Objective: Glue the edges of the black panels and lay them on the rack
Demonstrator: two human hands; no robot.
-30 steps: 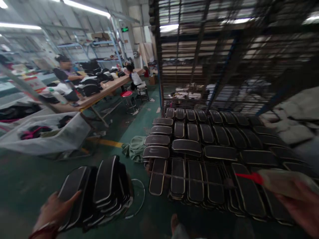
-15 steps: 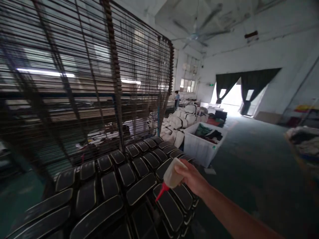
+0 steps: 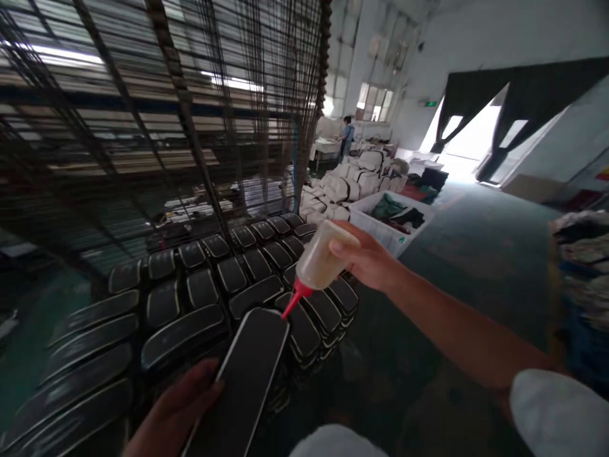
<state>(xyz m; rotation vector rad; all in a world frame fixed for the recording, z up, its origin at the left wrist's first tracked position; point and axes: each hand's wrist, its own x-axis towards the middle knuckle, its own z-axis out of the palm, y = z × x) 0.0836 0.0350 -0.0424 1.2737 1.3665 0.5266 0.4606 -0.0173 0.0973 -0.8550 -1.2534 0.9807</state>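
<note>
Black panel (image 3: pixel 245 374), clamped in left hand (image 3: pixel 183 403) at lower centre, slanting lengthwise up and right toward red nozzle (image 3: pixel 297 298) of bottle (image 3: pixel 320 261) gripped in right hand (image 3: pixel 364 257).

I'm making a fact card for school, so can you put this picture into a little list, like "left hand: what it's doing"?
Left hand: the hand holds a dark, pale-edged panel by its side
Right hand: this hand holds a cloudy bottle, tipped down
Bottle tip: red nozzle at the panel's top right corner; touching or not, I can't tell
Close by: rows of similar dark panels
Farther back: white bin with cloth inside; person in blue
Doorway: bright, with dark curtains
</note>
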